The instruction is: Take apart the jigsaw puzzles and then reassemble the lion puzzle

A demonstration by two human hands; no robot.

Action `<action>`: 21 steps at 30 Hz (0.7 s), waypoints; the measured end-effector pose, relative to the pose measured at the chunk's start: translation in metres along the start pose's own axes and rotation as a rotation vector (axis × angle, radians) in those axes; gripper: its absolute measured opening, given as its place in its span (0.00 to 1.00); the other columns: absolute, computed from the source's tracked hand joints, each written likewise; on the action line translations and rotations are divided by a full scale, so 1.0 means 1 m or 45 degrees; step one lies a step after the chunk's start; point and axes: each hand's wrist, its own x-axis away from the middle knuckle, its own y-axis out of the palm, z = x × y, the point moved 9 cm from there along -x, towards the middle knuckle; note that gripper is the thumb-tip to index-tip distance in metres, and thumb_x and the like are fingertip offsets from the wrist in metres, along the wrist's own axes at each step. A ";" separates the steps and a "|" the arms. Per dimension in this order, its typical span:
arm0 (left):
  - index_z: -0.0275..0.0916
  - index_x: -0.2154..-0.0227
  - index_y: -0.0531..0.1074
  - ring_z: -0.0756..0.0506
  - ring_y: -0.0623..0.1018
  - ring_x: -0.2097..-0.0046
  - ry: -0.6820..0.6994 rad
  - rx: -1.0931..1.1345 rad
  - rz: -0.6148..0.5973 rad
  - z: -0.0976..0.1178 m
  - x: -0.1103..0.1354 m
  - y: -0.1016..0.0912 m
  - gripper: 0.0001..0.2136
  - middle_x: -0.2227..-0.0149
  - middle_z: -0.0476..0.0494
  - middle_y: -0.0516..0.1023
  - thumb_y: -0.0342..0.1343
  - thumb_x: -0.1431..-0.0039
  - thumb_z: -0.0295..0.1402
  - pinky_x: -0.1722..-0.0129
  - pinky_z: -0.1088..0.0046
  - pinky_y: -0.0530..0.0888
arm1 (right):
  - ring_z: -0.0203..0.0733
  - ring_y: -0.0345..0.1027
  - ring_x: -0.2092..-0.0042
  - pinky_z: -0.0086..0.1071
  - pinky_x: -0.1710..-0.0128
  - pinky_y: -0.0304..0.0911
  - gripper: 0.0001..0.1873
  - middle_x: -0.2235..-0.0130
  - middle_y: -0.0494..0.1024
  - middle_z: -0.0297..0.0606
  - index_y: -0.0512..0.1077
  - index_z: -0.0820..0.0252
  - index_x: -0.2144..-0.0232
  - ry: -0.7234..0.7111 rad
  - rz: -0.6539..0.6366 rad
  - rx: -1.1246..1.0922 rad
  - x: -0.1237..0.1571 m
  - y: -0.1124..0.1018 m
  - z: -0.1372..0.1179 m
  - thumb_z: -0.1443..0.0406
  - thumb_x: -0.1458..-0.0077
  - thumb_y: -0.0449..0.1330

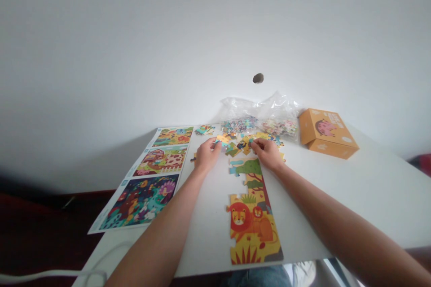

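My left hand (208,154) pinches a yellow and light-blue puzzle piece (222,141) between thumb and fingers, just above the table. At the right side of the loose puzzle pieces (240,145), my right hand (267,151) has its fingertips closed on a small piece; its picture is mostly hidden. Below both hands lies a joined strip of puzzle (254,228) showing two lions, grass and a tree. The strip's left edge is uneven, with open tabs and notches. A few more pieces (204,130) lie behind my left hand.
A sheet with three printed pictures (144,179) lies along the table's left side. Clear plastic bags of pieces (240,123) rest against the wall. An orange box (328,132) stands at the back right. A white cable (50,273) crosses the front left of the white table (202,233).
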 end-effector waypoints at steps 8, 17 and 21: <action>0.37 0.53 0.75 0.42 0.80 0.55 -0.014 -0.249 -0.020 -0.003 -0.002 -0.002 0.15 0.56 0.39 0.81 0.59 0.43 0.35 0.53 0.68 0.74 | 0.39 0.72 0.68 0.29 0.68 0.61 0.16 0.69 0.82 0.34 0.76 0.57 0.53 0.044 -0.128 0.126 -0.001 0.009 0.003 0.63 0.43 0.56; 0.38 0.55 0.76 0.47 0.77 0.63 0.085 -0.336 0.041 -0.003 -0.004 -0.008 0.15 0.55 0.43 0.79 0.54 0.45 0.23 0.56 0.68 0.74 | 0.38 0.74 0.64 0.30 0.63 0.67 0.19 0.58 0.82 0.33 0.75 0.53 0.51 -0.020 -0.152 0.138 -0.001 0.016 0.005 0.66 0.45 0.57; 0.40 0.60 0.77 0.46 0.77 0.62 0.181 -0.421 -0.089 0.004 0.000 0.004 0.14 0.57 0.44 0.80 0.52 0.46 0.21 0.54 0.67 0.74 | 0.38 0.72 0.67 0.30 0.65 0.64 0.15 0.60 0.81 0.33 0.77 0.52 0.56 -0.084 -0.137 0.268 0.001 0.014 -0.003 0.65 0.45 0.57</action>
